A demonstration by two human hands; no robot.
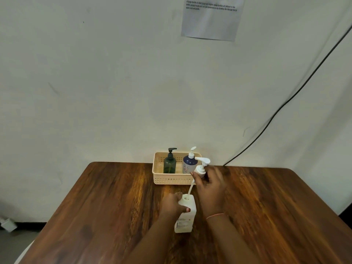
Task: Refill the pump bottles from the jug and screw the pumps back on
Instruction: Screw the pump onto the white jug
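Observation:
A white square bottle (pixel 185 218) stands upright on the wooden table (pixel 95 216), its neck open. My left hand (pixel 172 204) grips its shoulder from the left. My right hand (pixel 209 189) holds a white pump head (pixel 202 166) up above and behind the bottle, tilted. The pump's thin dip tube (pixel 191 189) slants down with its tip inside the bottle's neck. No jug is in view.
A beige slotted basket (pixel 171 181) stands against the wall behind the bottle. It holds a dark green pump bottle (pixel 169 164) and a blue and white pump bottle (pixel 188 163), both with pumps on. A black cable (pixel 285 103) runs down the wall at right.

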